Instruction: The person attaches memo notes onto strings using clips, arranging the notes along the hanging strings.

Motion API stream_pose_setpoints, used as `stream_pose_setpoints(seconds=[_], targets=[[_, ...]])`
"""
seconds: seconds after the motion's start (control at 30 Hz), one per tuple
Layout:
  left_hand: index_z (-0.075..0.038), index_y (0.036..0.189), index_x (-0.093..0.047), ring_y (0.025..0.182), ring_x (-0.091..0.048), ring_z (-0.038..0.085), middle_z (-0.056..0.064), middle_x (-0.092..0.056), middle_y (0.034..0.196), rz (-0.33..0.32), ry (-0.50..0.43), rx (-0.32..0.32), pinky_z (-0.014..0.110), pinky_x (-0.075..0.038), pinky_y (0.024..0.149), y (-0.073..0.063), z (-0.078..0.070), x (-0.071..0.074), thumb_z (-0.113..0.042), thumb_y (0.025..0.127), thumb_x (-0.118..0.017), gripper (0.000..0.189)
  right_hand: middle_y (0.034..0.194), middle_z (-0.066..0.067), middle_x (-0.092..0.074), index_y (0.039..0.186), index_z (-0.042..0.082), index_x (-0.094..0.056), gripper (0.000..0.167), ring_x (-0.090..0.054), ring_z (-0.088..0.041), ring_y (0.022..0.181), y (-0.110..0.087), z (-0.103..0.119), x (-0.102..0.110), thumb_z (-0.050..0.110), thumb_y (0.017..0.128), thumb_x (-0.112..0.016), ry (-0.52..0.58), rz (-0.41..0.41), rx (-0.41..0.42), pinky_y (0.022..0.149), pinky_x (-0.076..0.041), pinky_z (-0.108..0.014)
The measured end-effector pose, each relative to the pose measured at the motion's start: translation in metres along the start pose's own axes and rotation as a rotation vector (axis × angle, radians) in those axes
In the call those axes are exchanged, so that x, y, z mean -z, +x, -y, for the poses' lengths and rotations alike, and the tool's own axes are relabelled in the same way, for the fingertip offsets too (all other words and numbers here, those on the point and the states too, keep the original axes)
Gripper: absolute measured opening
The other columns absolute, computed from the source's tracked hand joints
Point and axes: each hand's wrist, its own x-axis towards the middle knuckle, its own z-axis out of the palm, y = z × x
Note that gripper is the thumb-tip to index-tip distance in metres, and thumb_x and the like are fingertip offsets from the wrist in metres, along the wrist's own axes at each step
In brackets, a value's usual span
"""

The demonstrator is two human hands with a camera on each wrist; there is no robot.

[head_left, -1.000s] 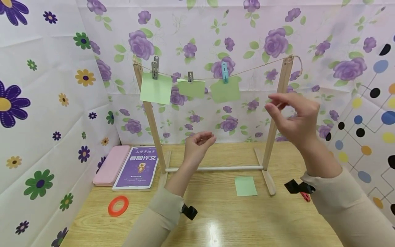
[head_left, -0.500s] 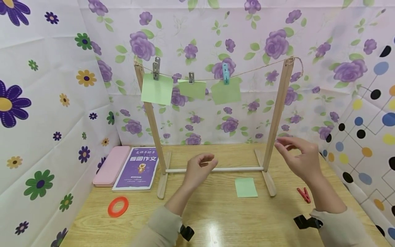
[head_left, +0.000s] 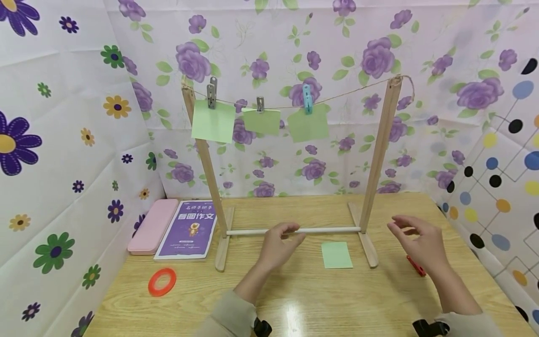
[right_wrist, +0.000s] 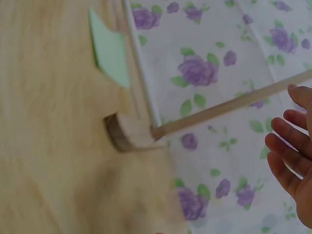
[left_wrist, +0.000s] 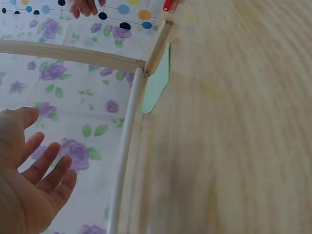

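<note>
My left hand (head_left: 279, 245) hovers near the white crossbar (head_left: 328, 230) of a wooden stand, fingers loosely bent and holding nothing. In the left wrist view that hand (left_wrist: 34, 180) shows its fingers spread apart. My right hand (head_left: 421, 241), relaxed too, is right of the stand, close over a red clothespin (head_left: 416, 266). A green sticky note (head_left: 337, 255) lies on the table between the hands. Above, three green notes hang from a twine line (head_left: 349, 93): the left note (head_left: 213, 122) and middle note (head_left: 262, 122) by grey clips, the right note (head_left: 309, 125) by a blue clothespin (head_left: 307, 99).
The stand's left post (head_left: 208, 173) and right post (head_left: 381, 154) rise on wooden feet. On the left of the table (head_left: 337, 304) lie a pink case (head_left: 152, 227), a purple book (head_left: 187, 229) and a red tape ring (head_left: 162, 282). Patterned cloth encloses the table.
Both hands have come down from below the twine line toward the table. The right hand has dropped furthest, from beside the right post to near the red clothespin.
</note>
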Motion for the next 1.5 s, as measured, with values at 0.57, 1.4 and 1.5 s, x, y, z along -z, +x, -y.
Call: stream_pose_setpoints(seconds=[0.57,1.4,1.5], targets=[[-0.007,0.121,-0.071,0.115,-0.063,0.024,0.003,-0.068,0.122,0.090,0.159,-0.007,0.034,-0.056,0.097,0.004,0.029,-0.060,-0.035,0.098,-0.069,0.037,0.108,-0.023,-0.072,0.124,0.000,-0.067,0.049,-0.070,-0.034,0.093,-0.042,-0.072,0.017,0.037,0.093,-0.076,-0.199,0.300,-0.265,0.069,-0.063,-0.041],[-0.006,0.149,-0.043,0.114,-0.057,0.020,0.006,-0.060,0.128,0.310,0.250,0.021,0.031,-0.052,0.101,0.012,0.042,-0.067,-0.018,0.078,-0.090,0.087,0.095,-0.012,-0.071,0.113,-0.006,-0.070,0.064,-0.065,-0.024,0.083,-0.056,-0.097,0.018,0.045,0.079,-0.087,-0.299,0.501,-0.294,0.070,-0.057,-0.040],[-0.003,0.143,-0.052,0.098,-0.056,0.013,0.003,-0.062,0.115,0.364,0.229,0.039,0.023,-0.053,0.086,0.011,0.042,-0.060,-0.015,0.078,-0.090,0.077,0.090,-0.006,-0.071,0.109,-0.004,-0.072,0.059,-0.062,-0.018,0.079,-0.056,-0.097,0.018,0.046,0.081,-0.085,-0.311,0.526,-0.315,0.066,-0.054,-0.035]])
